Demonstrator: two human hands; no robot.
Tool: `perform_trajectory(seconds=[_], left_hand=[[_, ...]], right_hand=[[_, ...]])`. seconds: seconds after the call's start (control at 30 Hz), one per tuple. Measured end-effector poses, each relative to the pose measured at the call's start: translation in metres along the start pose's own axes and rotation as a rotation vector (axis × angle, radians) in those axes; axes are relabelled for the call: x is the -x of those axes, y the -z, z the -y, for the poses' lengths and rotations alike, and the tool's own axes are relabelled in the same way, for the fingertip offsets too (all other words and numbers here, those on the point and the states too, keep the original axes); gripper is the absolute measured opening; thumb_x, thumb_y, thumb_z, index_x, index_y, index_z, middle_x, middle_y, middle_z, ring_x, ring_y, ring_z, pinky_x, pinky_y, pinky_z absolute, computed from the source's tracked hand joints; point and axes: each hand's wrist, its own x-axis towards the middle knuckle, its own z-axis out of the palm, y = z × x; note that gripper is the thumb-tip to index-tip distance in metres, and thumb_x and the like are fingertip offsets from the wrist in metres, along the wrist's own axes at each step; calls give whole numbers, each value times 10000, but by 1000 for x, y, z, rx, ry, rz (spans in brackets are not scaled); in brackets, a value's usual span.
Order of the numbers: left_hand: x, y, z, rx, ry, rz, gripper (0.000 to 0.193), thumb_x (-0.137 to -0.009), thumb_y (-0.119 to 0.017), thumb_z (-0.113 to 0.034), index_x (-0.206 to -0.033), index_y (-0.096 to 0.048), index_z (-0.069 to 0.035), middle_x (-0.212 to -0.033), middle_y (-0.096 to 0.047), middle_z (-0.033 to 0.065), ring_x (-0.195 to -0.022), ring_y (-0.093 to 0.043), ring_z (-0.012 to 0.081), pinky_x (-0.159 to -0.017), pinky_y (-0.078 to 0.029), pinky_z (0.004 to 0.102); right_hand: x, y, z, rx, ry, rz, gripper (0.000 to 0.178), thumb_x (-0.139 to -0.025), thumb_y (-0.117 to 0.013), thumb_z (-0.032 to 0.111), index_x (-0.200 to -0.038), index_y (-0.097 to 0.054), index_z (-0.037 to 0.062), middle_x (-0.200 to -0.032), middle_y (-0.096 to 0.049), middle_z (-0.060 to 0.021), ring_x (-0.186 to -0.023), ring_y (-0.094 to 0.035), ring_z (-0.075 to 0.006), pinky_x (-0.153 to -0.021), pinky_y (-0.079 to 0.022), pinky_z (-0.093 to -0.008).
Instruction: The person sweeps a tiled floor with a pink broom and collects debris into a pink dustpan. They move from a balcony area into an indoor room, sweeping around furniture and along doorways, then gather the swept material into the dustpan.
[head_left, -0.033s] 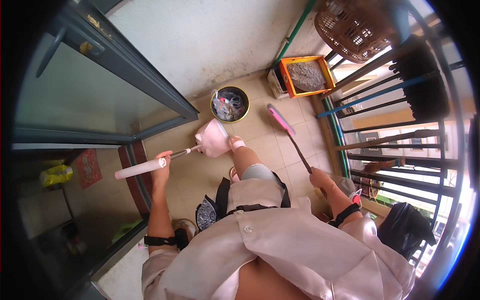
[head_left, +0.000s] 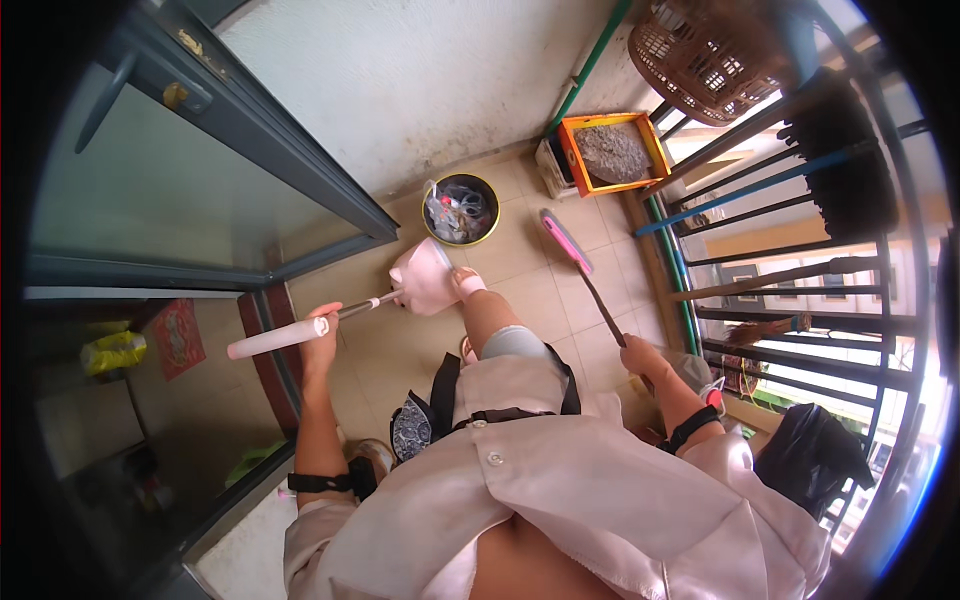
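Observation:
My left hand point(head_left: 320, 340) is closed round the long handle of a pink dustpan point(head_left: 428, 275), just below its thick pale pink grip. The pan is tilted beside my foot, close to a round bin point(head_left: 494, 212) of crumpled plastic and other rubbish. Its inside is mostly turned away from me. My right hand point(head_left: 641, 357) grips the dark stick of a broom point(head_left: 600, 300). The broom's pink and grey head point(head_left: 567, 242) is over the floor tiles, right of the bin; whether it touches them I cannot tell.
An orange-rimmed box point(head_left: 592, 186) of grey, earth-like material stands by the far wall. A glass door point(head_left: 190, 190) is at left. Along the right railing point(head_left: 800, 362) are a woven basket point(head_left: 700, 70), a dark mop head point(head_left: 845, 160) and a black bag point(head_left: 812, 455).
The broom head has shifted slightly to the right. Both hands keep their holds, and the dustpan stays nearly where it was.

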Motion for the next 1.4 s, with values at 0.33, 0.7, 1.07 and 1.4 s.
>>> perform_trajectory(seconds=[0.33,0.7,1.07,1.4], left_hand=[[19,54,8,180,112,-59,183,-790,-504,-70,-949,-590,-44,-867,-557,49,-790,-524,122,-716,-447,244],[18,53,20,175,112,1,175,-807,-492,-80,-953,-584,-48,-936,-564,56,-853,-522,130,-760,-446,277],[2,29,10,152,101,96,171,-810,-491,-69,-958,-574,-42,-979,-566,63,-916,-526,151,-772,-451,299],[-6,1,-24,95,82,216,162,-793,-497,-49,-921,-595,-36,-960,-573,60,-902,-526,156,-776,-450,295]], right_hand=[[9,-28,-5,-400,-188,117,186,-729,-418,92,-790,-530,-43,-529,-508,-120,-399,-501,-196,-380,-405,-334],[-5,-34,-20,-292,-213,-77,217,-717,-382,86,-816,-546,-16,-598,-555,-172,-510,-558,-270,-472,-444,-367],[17,-61,-25,-340,-260,-122,228,-710,-379,75,-836,-544,-19,-622,-565,-182,-554,-573,-276,-509,-451,-360],[-19,-49,-43,-124,-405,-142,259,-722,-438,94,-912,-575,-17,-969,-556,-214,-938,-532,-324,-789,-437,-379]])
